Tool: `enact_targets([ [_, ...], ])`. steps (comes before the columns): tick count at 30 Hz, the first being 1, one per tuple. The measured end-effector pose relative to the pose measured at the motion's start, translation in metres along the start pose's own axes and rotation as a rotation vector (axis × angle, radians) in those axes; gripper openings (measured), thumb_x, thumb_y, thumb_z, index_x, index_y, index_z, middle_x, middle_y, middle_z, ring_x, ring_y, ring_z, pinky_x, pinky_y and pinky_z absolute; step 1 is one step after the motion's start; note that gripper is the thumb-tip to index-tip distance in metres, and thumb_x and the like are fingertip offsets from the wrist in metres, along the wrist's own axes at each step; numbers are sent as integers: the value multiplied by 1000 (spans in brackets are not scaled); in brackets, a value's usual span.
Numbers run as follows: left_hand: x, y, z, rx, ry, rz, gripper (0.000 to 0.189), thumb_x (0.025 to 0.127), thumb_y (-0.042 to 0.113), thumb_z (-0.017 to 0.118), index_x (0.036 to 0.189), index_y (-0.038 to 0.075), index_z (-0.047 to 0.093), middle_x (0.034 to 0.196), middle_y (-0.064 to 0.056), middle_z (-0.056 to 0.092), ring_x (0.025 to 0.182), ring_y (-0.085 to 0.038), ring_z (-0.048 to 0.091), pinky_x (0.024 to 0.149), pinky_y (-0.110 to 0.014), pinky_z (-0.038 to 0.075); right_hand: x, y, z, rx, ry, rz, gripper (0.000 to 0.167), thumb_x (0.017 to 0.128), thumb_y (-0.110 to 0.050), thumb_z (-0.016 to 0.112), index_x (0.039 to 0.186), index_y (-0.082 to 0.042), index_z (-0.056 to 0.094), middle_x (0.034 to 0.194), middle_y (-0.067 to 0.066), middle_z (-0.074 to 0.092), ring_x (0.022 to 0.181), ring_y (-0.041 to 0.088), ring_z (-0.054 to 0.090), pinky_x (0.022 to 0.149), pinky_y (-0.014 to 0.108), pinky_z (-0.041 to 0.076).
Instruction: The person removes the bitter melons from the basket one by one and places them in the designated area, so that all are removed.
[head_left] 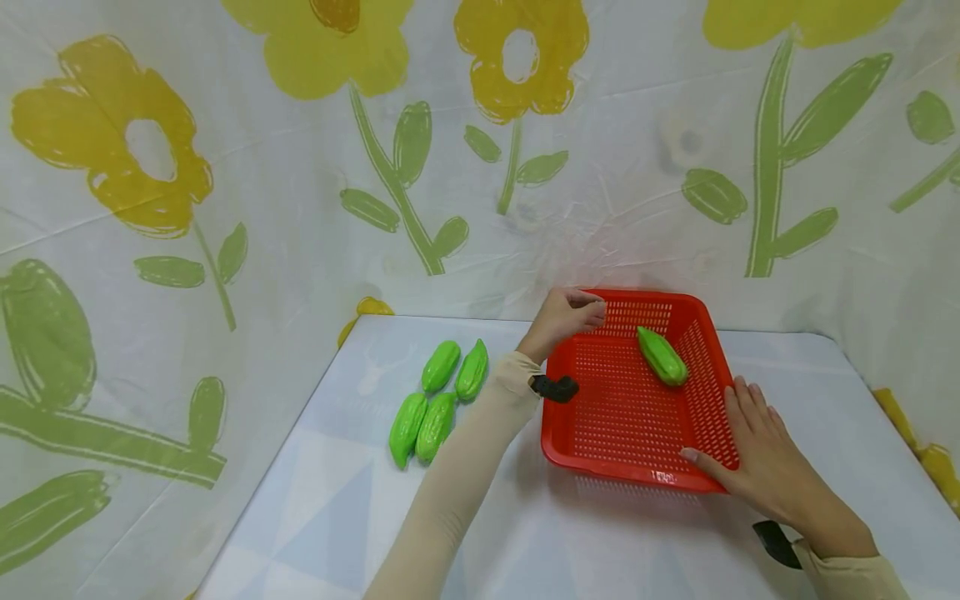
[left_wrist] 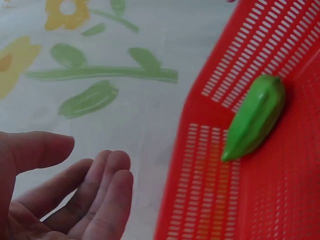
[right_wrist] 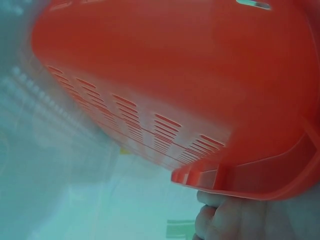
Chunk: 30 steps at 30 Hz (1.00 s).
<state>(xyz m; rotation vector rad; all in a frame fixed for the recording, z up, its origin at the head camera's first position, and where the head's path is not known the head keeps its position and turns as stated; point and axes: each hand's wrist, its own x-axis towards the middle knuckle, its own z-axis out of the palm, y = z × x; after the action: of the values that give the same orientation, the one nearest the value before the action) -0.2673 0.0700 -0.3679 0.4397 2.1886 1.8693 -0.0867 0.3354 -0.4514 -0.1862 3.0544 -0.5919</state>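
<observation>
My left hand (head_left: 566, 318) is raised over the back left corner of a red perforated plastic basket (head_left: 626, 479). Its fingers bend loosely with nothing between them; in the left wrist view that hand (left_wrist: 95, 200) is beside the basket's outer wall. At the front right corner, my right hand (head_left: 776, 462) holds the basket rim, thumb over the edge and fingers along the outside. The right wrist view has its fingers (right_wrist: 225, 220) right under the rim. One bright green, ridged, gourd-shaped vegetable (head_left: 662, 357) lies inside the basket, against the right side.
Several similar green gourds (head_left: 435, 425) lie grouped on the white and pale blue patterned table (head_left: 322, 508), left of the basket. My left forearm (head_left: 457, 492) crosses between them and the basket. A flower-print cloth (head_left: 600, 208) hangs behind and at the sides.
</observation>
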Motion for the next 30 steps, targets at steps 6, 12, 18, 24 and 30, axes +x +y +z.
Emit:
enact_targets([
  [6, 7, -9, 25, -55, 47, -19, 24, 98, 11, 70, 114, -5, 75, 110, -22, 76, 105, -40, 74, 90, -39, 64, 0, 0, 0, -2, 8, -1, 127, 89, -72, 61, 161, 8, -6, 168, 36, -7, 156, 53, -11, 122, 78, 4],
  [12, 11, -16, 43, -32, 85, -43, 21, 98, 14, 71, 112, 0, 77, 104, -15, 78, 99, -34, 77, 83, -33, 65, 0, 0, 1, -4, -2, 10, 128, 88, -72, 61, 161, 8, -7, 168, 36, -8, 156, 54, -12, 121, 78, 4],
  [18, 15, -25, 56, -40, 141, -104, 17, 97, 12, 72, 108, 0, 78, 102, -17, 78, 100, -37, 76, 89, -43, 64, 0, 1, 3, 7, -8, 9, 128, 88, -71, 63, 162, 7, -7, 168, 37, -7, 155, 56, -10, 120, 79, 5],
  [24, 18, -33, 69, -14, 172, -139, 18, 97, 14, 72, 108, 1, 78, 96, -14, 78, 99, -35, 77, 86, -41, 65, -1, 2, 4, 2, -19, 18, 129, 88, -73, 61, 162, 6, -8, 168, 36, -9, 155, 55, -13, 119, 80, 6],
  [30, 19, -38, 79, -39, 204, -179, 19, 97, 14, 72, 109, -1, 77, 98, -18, 77, 100, -39, 76, 90, -46, 63, -1, 2, 3, -1, -7, 9, 127, 89, -72, 60, 162, 7, -8, 168, 36, -9, 156, 54, -12, 120, 79, 4],
])
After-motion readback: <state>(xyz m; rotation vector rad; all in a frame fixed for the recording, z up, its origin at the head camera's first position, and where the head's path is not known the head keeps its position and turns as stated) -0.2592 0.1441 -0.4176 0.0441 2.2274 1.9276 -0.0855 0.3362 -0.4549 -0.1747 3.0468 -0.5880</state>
